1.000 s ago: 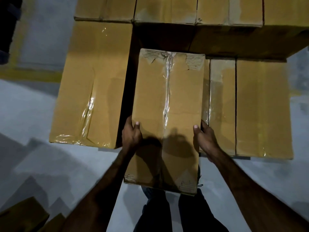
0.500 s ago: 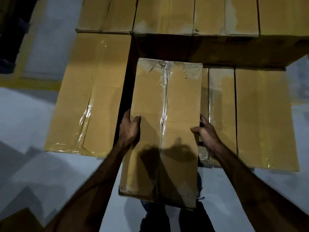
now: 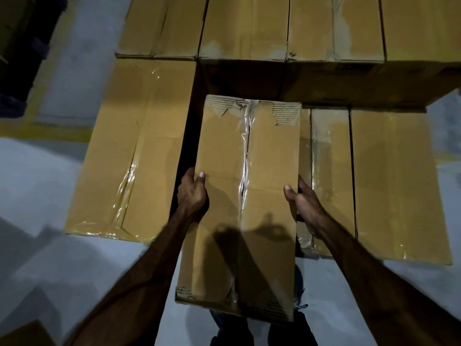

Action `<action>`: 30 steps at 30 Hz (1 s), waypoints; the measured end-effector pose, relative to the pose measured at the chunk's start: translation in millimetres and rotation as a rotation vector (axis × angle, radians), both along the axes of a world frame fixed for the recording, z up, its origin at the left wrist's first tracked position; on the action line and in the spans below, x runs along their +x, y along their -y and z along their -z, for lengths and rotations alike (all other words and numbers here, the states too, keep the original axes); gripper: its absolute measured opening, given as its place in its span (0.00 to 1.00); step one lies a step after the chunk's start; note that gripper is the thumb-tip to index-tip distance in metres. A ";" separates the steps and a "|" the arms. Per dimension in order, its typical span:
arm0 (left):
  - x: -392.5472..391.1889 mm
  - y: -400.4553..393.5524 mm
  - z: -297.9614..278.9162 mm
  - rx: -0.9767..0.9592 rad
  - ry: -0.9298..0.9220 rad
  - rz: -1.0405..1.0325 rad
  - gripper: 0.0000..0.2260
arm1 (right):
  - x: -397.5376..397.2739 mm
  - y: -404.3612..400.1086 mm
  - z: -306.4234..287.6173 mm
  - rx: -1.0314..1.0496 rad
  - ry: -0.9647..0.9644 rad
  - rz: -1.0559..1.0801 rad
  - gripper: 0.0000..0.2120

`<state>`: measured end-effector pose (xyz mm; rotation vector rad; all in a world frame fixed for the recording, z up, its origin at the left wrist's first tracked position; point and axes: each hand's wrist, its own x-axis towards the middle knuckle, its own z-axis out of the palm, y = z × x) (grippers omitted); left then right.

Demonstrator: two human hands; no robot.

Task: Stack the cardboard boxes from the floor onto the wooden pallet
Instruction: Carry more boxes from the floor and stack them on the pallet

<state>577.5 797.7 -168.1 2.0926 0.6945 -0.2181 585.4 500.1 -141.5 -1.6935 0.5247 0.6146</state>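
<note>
From the head camera we see our left hand (image 3: 192, 193) gripping the left edge of the carried box (image 3: 243, 196), thumb laid on its top face and fingers (image 3: 187, 175) curled down the side. Our right hand (image 3: 303, 206) grips the right edge the same way, thumb on top, fingers wrapped down the side. The carried box hangs above the dark gap between the lower boxes, its far end near the upper row, its near end over our legs (image 3: 262, 330).

Left of the carried box lies one wide taped box (image 3: 129, 151); right of it, two (image 3: 329, 176) (image 3: 391, 186). Beyond it we count four box tops (image 3: 247, 26) in the upper row. The floor (image 3: 37, 186) is grey.
</note>
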 end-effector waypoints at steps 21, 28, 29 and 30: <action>71.2 -3.3 -52.2 0.088 0.094 0.047 0.18 | 72.4 -16.9 -38.7 -0.015 0.130 -0.020 0.21; 94.0 -4.4 -59.0 0.209 0.071 0.011 0.15 | 85.8 -23.8 -34.3 -0.027 0.121 -0.004 0.21; 97.0 -5.7 -59.5 0.227 0.071 0.004 0.16 | 87.2 -24.7 -33.6 -0.025 0.120 -0.004 0.21; 99.6 -7.2 -59.3 0.241 0.068 -0.006 0.17 | 88.7 -25.6 -33.3 -0.019 0.119 -0.009 0.22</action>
